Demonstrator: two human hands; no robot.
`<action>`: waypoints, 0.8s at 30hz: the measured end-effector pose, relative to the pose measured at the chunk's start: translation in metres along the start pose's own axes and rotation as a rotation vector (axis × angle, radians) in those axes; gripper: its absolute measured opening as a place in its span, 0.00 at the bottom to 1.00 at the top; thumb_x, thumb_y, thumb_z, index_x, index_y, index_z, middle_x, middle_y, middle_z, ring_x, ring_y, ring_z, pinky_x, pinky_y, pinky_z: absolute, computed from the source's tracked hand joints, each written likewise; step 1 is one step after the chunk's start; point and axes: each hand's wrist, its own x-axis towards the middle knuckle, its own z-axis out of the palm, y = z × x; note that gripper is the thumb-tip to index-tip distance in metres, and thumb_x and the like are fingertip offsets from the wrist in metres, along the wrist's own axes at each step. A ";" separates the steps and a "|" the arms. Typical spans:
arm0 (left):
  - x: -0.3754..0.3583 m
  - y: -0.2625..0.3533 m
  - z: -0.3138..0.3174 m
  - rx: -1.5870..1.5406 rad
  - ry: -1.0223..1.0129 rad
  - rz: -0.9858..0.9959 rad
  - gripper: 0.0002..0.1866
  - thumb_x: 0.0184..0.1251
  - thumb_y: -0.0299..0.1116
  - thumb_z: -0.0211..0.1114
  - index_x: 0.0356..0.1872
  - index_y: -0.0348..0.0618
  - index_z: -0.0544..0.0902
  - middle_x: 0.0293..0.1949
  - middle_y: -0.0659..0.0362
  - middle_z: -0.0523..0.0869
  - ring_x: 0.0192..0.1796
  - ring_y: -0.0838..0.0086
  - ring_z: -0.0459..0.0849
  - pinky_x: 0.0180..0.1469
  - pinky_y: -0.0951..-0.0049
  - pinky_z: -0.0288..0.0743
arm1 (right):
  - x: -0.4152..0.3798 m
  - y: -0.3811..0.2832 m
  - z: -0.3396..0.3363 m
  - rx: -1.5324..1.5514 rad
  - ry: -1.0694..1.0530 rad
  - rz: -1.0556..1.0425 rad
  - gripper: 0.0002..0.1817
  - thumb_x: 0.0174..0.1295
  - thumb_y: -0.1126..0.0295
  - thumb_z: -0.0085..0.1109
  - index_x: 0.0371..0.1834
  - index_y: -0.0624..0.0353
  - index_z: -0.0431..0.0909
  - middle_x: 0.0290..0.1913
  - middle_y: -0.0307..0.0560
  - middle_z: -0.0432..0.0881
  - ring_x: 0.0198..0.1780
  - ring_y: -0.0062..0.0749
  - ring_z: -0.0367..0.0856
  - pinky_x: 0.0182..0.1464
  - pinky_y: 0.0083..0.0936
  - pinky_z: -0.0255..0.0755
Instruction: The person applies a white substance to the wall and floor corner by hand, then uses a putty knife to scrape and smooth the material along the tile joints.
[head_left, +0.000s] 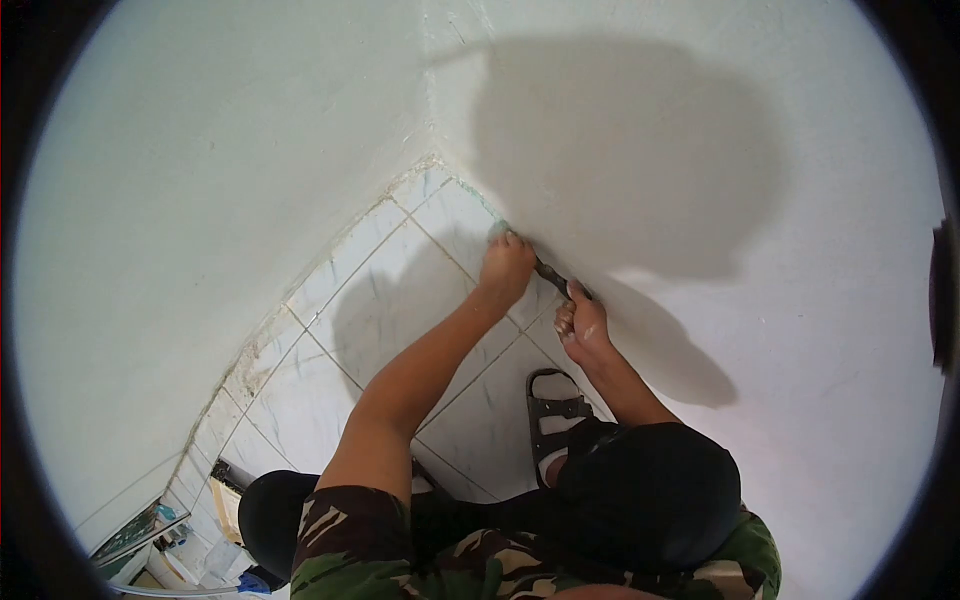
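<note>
My left hand [508, 268] is closed at the front end of a slim dark-handled tool [549, 274], low where the right wall meets the tiled floor. The tool's working end is hidden behind my fingers, so its kind cannot be made out. My right hand [584, 322] grips the rear of the same handle, lower and to the right. A greenish strip of residue [480, 200] runs along the joint between wall and floor, from near the corner to my left fingertips. Marbled white tiles [400, 270] lie beneath both hands.
Plain pale walls, left [200, 200] and right [820, 350], meet at the corner ahead. My sandalled foot [553, 415] stands close to the right wall. Assorted items [180, 540] lie at the lower left, with a blue object [258, 580] beside my knee. A dark object [940, 297] shows at the right edge.
</note>
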 end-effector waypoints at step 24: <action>-0.018 -0.014 -0.007 -0.075 0.034 0.091 0.07 0.59 0.27 0.64 0.37 0.39 0.84 0.44 0.49 0.84 0.52 0.57 0.83 0.55 0.62 0.78 | -0.029 0.017 0.009 -0.113 0.040 0.076 0.21 0.75 0.54 0.55 0.27 0.50 0.63 0.16 0.32 0.55 0.15 0.24 0.57 0.19 0.26 0.53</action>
